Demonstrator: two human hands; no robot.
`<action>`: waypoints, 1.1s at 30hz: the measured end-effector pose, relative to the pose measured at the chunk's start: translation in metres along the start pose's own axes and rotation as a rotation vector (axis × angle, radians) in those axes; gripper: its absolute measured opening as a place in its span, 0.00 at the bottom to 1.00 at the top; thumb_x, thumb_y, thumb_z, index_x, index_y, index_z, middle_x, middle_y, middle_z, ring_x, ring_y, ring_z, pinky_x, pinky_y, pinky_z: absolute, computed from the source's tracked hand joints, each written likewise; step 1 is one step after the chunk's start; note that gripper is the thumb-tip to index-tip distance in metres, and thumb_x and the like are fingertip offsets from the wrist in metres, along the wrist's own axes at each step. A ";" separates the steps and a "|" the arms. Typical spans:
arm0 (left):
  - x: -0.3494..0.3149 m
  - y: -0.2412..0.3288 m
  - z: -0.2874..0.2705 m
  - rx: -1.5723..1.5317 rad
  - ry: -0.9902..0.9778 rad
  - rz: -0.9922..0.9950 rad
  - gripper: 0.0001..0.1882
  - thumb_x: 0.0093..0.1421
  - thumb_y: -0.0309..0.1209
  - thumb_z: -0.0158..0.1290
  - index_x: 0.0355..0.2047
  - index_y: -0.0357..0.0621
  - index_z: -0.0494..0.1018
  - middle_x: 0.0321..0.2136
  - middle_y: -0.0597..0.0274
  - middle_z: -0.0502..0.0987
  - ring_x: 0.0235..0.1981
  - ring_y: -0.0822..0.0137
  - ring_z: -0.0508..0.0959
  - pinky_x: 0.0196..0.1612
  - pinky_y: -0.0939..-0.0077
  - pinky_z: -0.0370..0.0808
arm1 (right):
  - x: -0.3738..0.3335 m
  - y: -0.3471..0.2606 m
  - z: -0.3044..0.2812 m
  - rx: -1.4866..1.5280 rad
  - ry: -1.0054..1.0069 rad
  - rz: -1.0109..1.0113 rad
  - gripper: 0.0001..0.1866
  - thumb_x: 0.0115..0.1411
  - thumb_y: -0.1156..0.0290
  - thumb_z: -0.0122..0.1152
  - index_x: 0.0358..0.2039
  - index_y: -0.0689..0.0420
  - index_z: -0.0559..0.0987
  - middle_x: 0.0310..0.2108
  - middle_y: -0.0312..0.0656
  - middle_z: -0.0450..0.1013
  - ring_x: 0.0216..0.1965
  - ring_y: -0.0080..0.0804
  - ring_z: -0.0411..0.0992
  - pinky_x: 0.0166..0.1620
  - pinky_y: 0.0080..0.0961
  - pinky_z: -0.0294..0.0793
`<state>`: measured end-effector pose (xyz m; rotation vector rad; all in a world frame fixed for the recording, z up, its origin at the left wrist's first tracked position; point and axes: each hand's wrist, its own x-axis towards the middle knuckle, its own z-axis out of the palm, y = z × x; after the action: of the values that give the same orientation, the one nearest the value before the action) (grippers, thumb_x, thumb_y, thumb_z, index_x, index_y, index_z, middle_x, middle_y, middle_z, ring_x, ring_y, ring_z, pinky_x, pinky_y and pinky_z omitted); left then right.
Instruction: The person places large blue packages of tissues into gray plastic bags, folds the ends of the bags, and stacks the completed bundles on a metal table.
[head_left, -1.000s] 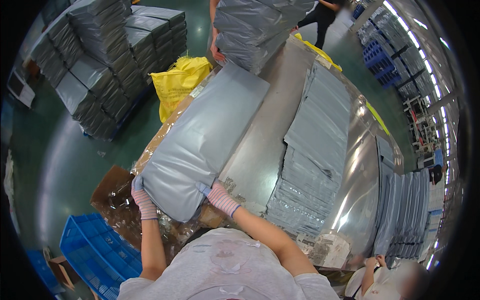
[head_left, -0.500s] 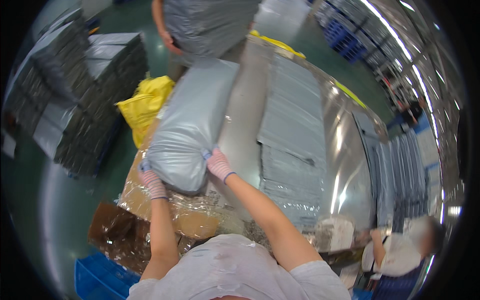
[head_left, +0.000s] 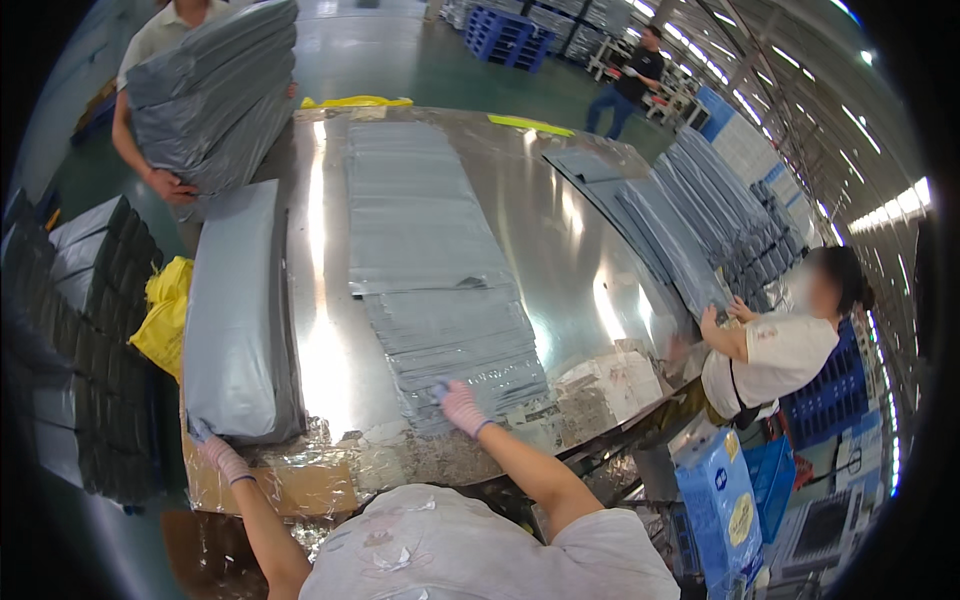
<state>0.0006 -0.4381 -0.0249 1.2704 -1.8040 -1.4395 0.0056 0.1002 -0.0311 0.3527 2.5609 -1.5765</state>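
A long grey plastic-wrapped package [head_left: 235, 320] lies lengthwise at the left of the metal-topped table [head_left: 325, 375]. My left hand [head_left: 222, 460], in a pink-striped glove with blue fingertips, is closed at the package's near left corner. My right hand [head_left: 463, 408], gloved alike, reaches over the near end of a stack of flat grey plastic bags [head_left: 455, 335]; its fingers are stretched out on the bags. Another grey layer of flat bags [head_left: 420, 210] lies farther up the table, in line with this stack.
Beyond the package, a person holds a tall pile of grey packages [head_left: 215, 95]. At right, a co-worker [head_left: 770, 345] handles grey packages [head_left: 690, 225]. Yellow sack [head_left: 168, 315] and stacked grey bundles [head_left: 85, 330] stand left. Brown cardboard [head_left: 290, 488] covers the near table edge.
The package now lies straighter along the table's left side. My right hand has let go of it and moved right to the flat bags. The view has swung right.
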 end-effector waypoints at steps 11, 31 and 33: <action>-0.143 -0.040 0.018 0.295 -0.425 0.012 0.30 0.59 0.44 0.44 0.55 0.36 0.59 0.47 0.50 0.69 0.43 0.60 0.72 0.44 0.70 0.70 | -0.151 0.073 -0.318 -0.681 0.727 0.277 0.15 0.50 0.64 0.51 0.36 0.59 0.75 0.35 0.55 0.72 0.41 0.52 0.69 0.45 0.39 0.68; -0.464 0.057 0.152 0.706 -1.582 0.376 0.16 0.56 0.37 0.49 0.41 0.41 0.73 0.35 0.51 0.77 0.38 0.60 0.76 0.44 0.71 0.70 | -0.260 0.114 -0.509 -1.125 0.105 0.915 0.12 0.48 0.65 0.54 0.31 0.56 0.79 0.35 0.48 0.75 0.38 0.44 0.74 0.42 0.37 0.73; -0.463 0.057 0.154 0.719 -1.537 0.358 0.16 0.55 0.37 0.49 0.40 0.41 0.74 0.35 0.50 0.77 0.38 0.58 0.76 0.44 0.70 0.70 | -0.263 0.136 -0.519 -1.081 0.044 0.895 0.13 0.50 0.66 0.52 0.34 0.58 0.77 0.39 0.52 0.73 0.42 0.47 0.72 0.45 0.39 0.71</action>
<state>0.0564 0.0439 0.0544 -0.3299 -3.4549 -1.6820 0.3080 0.5853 0.1433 1.1126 2.2751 0.1287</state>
